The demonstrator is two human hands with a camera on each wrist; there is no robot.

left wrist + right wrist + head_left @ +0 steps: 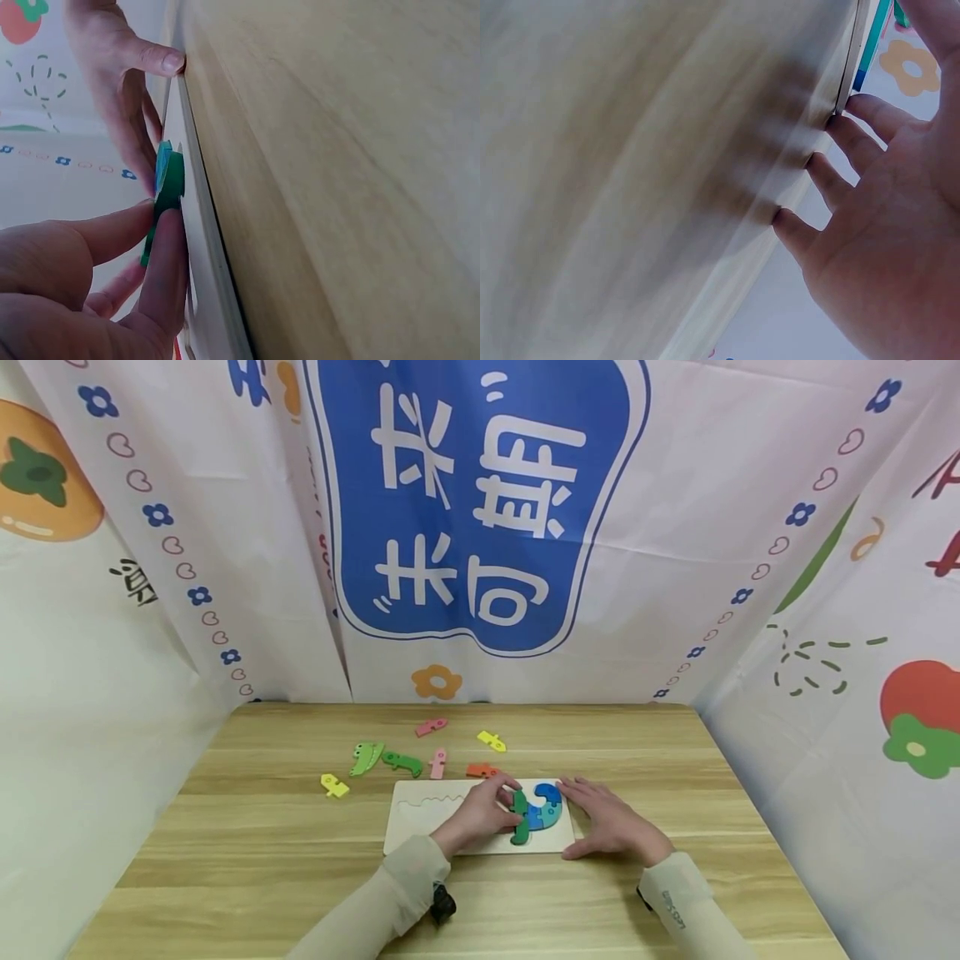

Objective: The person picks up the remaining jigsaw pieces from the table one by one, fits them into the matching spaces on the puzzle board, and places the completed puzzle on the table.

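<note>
Beyond both hands, a blue sign (pixel 487 502) reads 未来可期 in white; small lettering on the right sleeve (pixel 693 893) cannot be read surely. The left hand (pixel 480 817) pinches a thick, dark green puzzle piece (pixel 520 837) between the hands, beside interlocked blue pieces (pixel 553 814) on a pale board (pixel 420 835). The right hand (pixel 613 820), fingers spread, touches the board's near edge.

Bright, even light covers the pale-brown, striped wooden tabletop (pixel 247 843) in the head view; both wrist views are dimmer, the right showing soft shadows across the tabletop's blurred grain.
</note>
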